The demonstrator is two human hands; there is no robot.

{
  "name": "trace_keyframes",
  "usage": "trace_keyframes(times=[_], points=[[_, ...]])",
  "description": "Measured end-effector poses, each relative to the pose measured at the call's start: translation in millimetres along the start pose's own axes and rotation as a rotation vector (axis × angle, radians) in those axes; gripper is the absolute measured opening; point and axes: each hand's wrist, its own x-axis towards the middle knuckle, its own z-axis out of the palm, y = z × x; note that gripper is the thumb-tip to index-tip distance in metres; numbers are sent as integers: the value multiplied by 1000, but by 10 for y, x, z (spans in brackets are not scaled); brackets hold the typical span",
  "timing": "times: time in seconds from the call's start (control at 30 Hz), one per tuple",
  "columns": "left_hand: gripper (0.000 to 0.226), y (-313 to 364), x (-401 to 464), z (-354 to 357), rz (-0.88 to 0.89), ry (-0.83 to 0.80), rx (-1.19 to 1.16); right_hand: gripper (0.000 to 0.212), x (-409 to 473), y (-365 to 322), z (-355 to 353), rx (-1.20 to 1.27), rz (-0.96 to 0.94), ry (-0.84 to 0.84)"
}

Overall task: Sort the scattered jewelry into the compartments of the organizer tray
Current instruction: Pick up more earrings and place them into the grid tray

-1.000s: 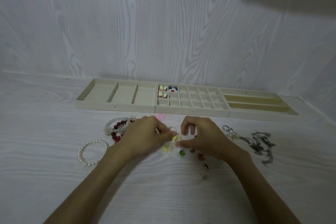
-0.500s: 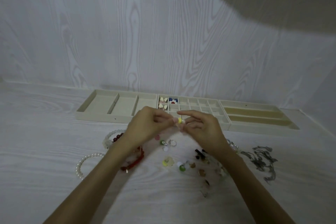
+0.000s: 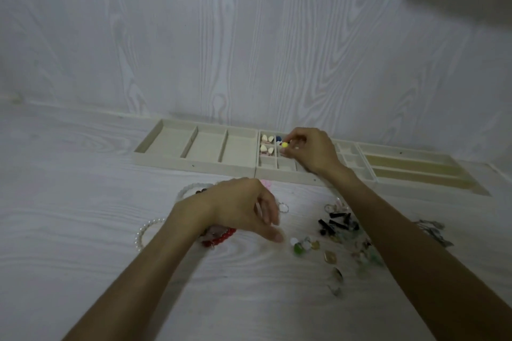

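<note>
White table (image 3: 83, 230), right hand (image 3: 310, 152) pinching yellow bead (image 3: 284, 144)

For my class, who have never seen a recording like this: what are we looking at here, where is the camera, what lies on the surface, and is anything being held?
No machine here: a person works with bare hands. The single camera sits on the person's head and looks forward and down, so the arms reach in from below. The right hand pinches a small yellow piece over the small-celled middle part of the beige organizer tray, near cells that hold white pieces. The left hand hovers with loose fingers and holds nothing. On the pale wood-grain surface lie a pearl bracelet, a red bead bracelet, black pieces, a green bead and a grey chain.
</note>
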Motion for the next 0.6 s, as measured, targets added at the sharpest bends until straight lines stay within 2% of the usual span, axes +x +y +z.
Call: trace_keyframes(times=[0.2,0.3,0.47,0.6], points=[[19,-30,10,1,46,-12,-87,22,57,-90,-12,-487,-283,-72],[15,-65,-27,-40,90,20,-261,20,56,-126,-59,-476,-277,-85],[22,-157,-26,-121,94,260,-378,19,34,-134,-109,-419,-204,-135],[17,-271,27,-102,-18,509,-388,21,55,-160,-138,-480,-184,-95]])
